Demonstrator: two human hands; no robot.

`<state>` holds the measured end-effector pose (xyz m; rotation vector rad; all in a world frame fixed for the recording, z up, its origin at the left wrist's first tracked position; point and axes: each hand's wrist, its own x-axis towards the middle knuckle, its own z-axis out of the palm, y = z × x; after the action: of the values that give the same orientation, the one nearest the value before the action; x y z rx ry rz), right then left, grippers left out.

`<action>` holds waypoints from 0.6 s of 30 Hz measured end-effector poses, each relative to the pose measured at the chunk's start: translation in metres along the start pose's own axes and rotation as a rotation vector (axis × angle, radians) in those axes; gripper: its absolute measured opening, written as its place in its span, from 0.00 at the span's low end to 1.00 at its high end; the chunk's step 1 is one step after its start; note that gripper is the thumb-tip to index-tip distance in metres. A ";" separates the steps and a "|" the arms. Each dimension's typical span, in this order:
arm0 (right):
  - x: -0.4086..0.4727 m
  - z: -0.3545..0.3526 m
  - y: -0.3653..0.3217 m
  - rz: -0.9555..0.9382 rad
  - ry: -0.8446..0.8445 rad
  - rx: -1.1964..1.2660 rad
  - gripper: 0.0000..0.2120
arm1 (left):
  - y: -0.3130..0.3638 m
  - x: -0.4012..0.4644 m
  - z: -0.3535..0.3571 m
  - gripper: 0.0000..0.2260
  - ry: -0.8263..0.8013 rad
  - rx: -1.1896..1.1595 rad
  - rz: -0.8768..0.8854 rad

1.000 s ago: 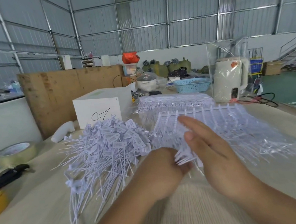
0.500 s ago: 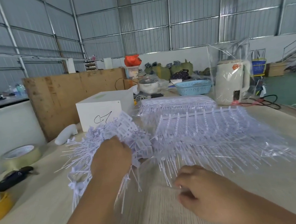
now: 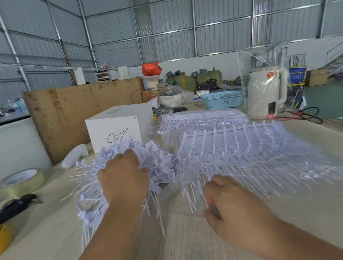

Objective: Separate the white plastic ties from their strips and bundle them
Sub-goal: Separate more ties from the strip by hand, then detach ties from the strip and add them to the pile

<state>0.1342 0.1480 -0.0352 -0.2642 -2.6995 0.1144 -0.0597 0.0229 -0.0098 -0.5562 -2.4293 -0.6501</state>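
Gathering loose ties, next strip at the ready.

Left hand [image 3: 124, 177] curled into the loose white ties [image 3: 161, 162], grasping a clump; right hand [image 3: 233, 206] pinching tie tips of the uncut strips [image 3: 242, 147] just beyond. Risk: tangled stragglers below the left grip dragging loose, scattering the bundle.

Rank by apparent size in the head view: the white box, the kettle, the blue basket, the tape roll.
1. white box
2. kettle, close to the box, so this order is unsure
3. tape roll and blue basket look alike; the roll lies nearer the camera, so no ranking.
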 end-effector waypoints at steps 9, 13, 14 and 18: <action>-0.001 0.014 0.010 0.061 -0.108 0.016 0.10 | 0.004 -0.007 0.004 0.09 0.010 -0.026 0.110; 0.000 0.010 0.009 0.052 -0.126 0.003 0.09 | 0.011 -0.012 0.006 0.11 -0.045 -0.023 0.153; 0.000 0.008 0.009 0.063 -0.127 0.004 0.09 | 0.012 -0.013 0.006 0.10 -0.054 -0.020 0.159; 0.000 -0.001 0.008 0.107 -0.123 -0.037 0.13 | 0.015 -0.017 0.009 0.09 -0.139 -0.018 0.197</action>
<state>0.1359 0.1555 -0.0356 -0.4258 -2.8114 0.1151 -0.0424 0.0361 -0.0219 -0.8613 -2.4565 -0.5673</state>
